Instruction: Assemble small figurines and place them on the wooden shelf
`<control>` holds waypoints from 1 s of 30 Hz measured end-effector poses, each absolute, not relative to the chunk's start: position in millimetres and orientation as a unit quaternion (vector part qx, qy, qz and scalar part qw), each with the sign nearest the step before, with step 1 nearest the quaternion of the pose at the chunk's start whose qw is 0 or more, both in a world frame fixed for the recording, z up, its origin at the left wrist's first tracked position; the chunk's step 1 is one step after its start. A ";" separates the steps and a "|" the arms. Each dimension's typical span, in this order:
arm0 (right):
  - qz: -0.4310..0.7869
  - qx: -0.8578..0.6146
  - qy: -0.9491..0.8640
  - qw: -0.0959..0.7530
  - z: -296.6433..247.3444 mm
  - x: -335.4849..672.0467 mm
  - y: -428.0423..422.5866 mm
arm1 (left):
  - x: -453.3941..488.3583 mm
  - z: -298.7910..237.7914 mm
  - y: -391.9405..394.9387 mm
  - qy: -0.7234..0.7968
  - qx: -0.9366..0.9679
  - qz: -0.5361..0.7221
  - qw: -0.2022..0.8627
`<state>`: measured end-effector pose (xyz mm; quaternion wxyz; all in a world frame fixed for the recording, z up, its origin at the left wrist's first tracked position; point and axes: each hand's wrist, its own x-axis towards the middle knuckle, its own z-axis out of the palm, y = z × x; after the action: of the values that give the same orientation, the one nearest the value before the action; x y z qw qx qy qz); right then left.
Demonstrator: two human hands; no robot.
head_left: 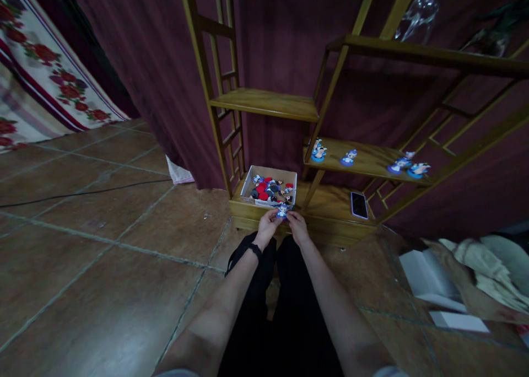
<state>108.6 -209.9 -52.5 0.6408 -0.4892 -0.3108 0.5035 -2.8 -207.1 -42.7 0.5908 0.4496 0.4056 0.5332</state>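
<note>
Between my two hands is a small purple-and-white figurine [282,211] on a round purple base, held upright just in front of the box. My left hand [268,225], with a dark band at the wrist, pinches its left side. From the other side my right hand [298,226] grips it with bent fingers. Right behind them, an open cardboard box [291,175] holds many small figurines with red, grey and blue parts. More figurines stand on the middle shelf: a blue one [318,152], a purple one [349,157], and a group including another blue-based figurine [418,170].
A wooden display shelf [264,102] stands ahead before a dark red curtain [273,46]. A phone [359,205] lies on its lower board. Glass ornaments [419,16] are high on the right. White boxes [432,278] and cloth lie on the floor at right; a cable [86,193] crosses the left floor.
</note>
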 end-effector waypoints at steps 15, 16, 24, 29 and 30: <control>0.482 -0.501 -0.376 0.613 -57.4 112.3 -208.9 | -1.3 -49.0 -204.3 0.458 0.494 0.529 0.516; 0.484 -0.502 -0.377 0.610 -57.0 112.8 -209.1 | -1.6 -48.9 -206.1 0.472 0.525 0.522 0.478; 0.530 -0.460 -0.366 0.611 -50.7 116.6 -213.1 | -3.7 -31.0 -231.1 0.505 0.728 0.405 0.224; 0.560 -0.429 -0.345 0.619 -45.2 119.8 -215.7 | -7.7 -21.7 -231.5 0.488 0.806 0.303 0.145; 0.565 -0.425 -0.339 0.620 -44.2 120.5 -216.0 | -9.0 -20.7 -230.2 0.478 0.821 0.284 0.128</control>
<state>120.5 -216.0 -44.2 0.6205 -0.4254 -0.3388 0.5650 -9.0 -230.2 -20.7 0.1282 0.8209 0.4784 0.2842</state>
